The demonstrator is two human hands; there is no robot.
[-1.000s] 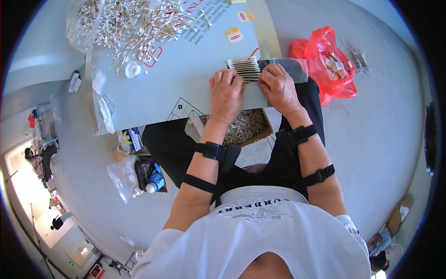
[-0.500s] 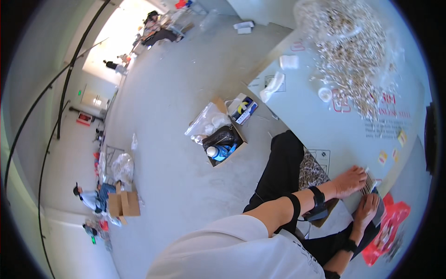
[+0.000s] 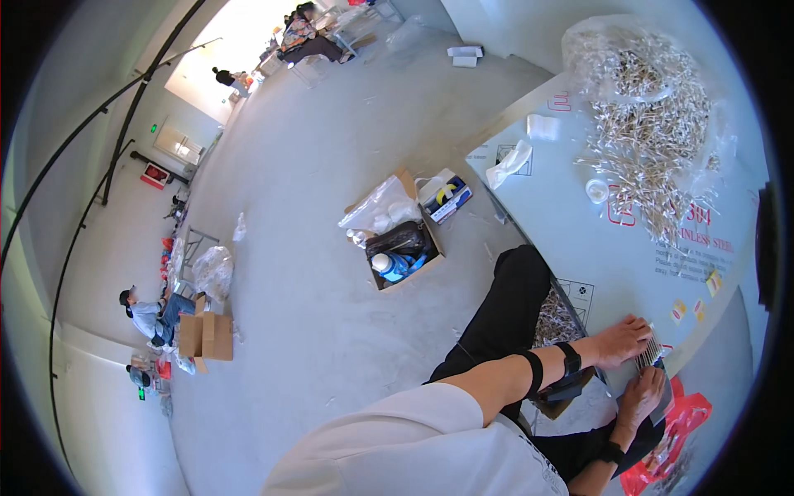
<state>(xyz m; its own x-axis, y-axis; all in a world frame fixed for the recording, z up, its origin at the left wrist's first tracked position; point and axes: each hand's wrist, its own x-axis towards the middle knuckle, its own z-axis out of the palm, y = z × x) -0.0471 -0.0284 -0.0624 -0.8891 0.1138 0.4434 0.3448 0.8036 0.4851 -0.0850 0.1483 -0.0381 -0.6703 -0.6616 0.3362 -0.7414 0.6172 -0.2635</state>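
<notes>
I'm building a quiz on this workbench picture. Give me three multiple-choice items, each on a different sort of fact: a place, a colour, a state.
1. Where does the big heap of pale sticks lie?
A. On the grey table top, far from the hands
B. In the open box on the floor
C. On the person's lap

2. What colour is the plastic bag beside the person's right hand?
A. Blue
B. Red
C. Green

3. How is the cardboard box on the floor?
A. Taped shut
B. Crushed flat
C. Open, with things in it

Answers: 1 A, the heap spreads over the table at the upper right. 2 B, the bag shows bright red at the lower right. 3 C, its flaps stand open over a bottle and a dark bag.
</notes>
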